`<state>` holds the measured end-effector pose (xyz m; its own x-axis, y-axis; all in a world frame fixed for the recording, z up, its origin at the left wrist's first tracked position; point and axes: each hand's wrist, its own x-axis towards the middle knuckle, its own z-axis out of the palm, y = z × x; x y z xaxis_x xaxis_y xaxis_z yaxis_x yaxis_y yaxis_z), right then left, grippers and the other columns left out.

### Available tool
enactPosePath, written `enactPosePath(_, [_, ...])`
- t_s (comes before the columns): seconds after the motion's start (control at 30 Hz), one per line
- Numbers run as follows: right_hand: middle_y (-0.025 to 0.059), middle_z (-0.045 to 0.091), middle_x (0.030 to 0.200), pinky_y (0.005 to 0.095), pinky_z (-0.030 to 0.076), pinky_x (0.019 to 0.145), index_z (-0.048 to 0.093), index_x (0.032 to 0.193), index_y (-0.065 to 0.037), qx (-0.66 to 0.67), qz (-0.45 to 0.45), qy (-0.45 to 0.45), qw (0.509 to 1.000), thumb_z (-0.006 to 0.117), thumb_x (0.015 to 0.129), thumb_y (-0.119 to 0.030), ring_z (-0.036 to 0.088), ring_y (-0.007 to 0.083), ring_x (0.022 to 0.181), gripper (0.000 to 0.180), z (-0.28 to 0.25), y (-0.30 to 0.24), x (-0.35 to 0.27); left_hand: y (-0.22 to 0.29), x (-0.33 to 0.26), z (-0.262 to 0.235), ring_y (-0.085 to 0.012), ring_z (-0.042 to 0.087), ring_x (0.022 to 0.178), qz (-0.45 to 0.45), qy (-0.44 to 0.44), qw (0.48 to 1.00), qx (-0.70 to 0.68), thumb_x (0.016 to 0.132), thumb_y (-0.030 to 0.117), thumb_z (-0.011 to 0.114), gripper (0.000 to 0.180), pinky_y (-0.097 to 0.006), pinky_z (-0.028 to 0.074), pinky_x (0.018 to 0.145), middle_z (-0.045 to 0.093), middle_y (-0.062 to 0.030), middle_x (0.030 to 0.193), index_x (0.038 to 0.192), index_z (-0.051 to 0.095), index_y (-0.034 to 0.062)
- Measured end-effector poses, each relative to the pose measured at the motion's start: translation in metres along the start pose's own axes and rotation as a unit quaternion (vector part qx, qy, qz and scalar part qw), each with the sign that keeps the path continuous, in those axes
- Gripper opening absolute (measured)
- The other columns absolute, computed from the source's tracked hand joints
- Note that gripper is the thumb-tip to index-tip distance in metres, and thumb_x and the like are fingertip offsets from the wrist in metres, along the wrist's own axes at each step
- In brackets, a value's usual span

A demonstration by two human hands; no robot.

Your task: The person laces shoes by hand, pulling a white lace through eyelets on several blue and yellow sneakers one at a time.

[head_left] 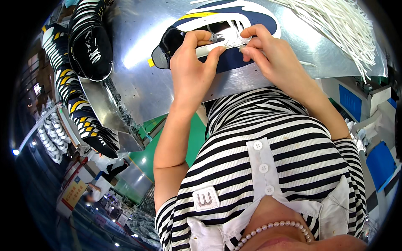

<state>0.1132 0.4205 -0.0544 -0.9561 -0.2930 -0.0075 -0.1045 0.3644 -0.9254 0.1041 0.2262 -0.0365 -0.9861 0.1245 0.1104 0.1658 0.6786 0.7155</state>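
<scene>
A navy, white and yellow shoe upper (229, 62) lies on its side on the metal table, its dark heel opening toward the left. My left hand (190, 69) is closed on the white eyelet edge, thumb on the near side and fingers reaching into the opening. Across from it, my right hand (272, 54) pinches a white shoelace (234, 31) between thumb and fingertips at the eyelets. Lace strands cross the throat of the upper. The fingers partly hide the exact spot where the lace meets the eyelets.
A thick bundle of loose white laces (339, 25) covers the table's right side. At the left stand a stack of black laced uppers (90, 54) and a long row of nested striped uppers (69, 83). The metal table's (138, 90) near edge runs close to my body.
</scene>
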Motion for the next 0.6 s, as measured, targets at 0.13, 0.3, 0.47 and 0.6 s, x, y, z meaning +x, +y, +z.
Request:
enactPosePath(0.13, [0.0137, 0.067, 0.07, 0.0419, 0.05, 0.06, 0.051, 0.109, 0.0, -0.11, -0.015, -0.008, 0.994, 0.059, 0.094, -0.014, 0.067, 0.0332, 0.067, 0.022, 0.003, 0.005, 0.0, -0.008, -0.01, 0.009, -0.0277, 0.067, 0.077, 0.07, 0.048, 0.996, 0.004, 0.077, 0.007, 0.077, 0.024, -0.034, 0.051, 0.069, 0.069, -0.0111, 0.086, 0.094, 0.062, 0.0017])
enactPosePath(0.3, [0.0149, 0.063, 0.064, 0.0429, 0.049, 0.055, 0.046, 0.113, 0.003, -0.186, -0.078, 0.049, 0.978, 0.063, 0.085, -0.008, 0.065, 0.0345, 0.064, 0.035, 0.033, 0.008, 0.005, -0.016, -0.014, 0.02, -0.028, 0.061, 0.068, 0.188, 0.071, 0.979, 0.034, 0.075, -0.001, 0.073, 0.019, -0.036, 0.046, 0.061, 0.064, -0.0087, 0.078, 0.089, 0.061, 0.0046])
enactPosePath(0.47, [0.0159, 0.062, 0.064, 0.0431, 0.048, 0.053, 0.046, 0.109, 0.003, -0.133, -0.13, 0.054, 0.981, 0.064, 0.084, -0.008, 0.064, 0.0351, 0.061, 0.033, 0.042, 0.017, 0.02, -0.024, -0.013, 0.017, -0.0272, 0.059, 0.065, 0.233, 0.085, 0.968, 0.029, 0.075, -0.006, 0.069, 0.019, -0.035, 0.045, 0.057, 0.062, -0.0087, 0.075, 0.089, 0.06, 0.0041])
enactPosePath(0.6, [0.0157, 0.062, 0.067, 0.0434, 0.048, 0.058, 0.048, 0.105, 0.0, 0.023, -0.091, -0.001, 0.996, 0.066, 0.085, -0.012, 0.065, 0.034, 0.066, 0.03, 0.04, 0.03, 0.029, -0.025, -0.016, 0.016, -0.0282, 0.059, 0.065, 0.228, 0.092, 0.968, 0.038, 0.076, -0.004, 0.071, 0.021, -0.036, 0.045, 0.056, 0.062, -0.0096, 0.076, 0.091, 0.059, 0.0037])
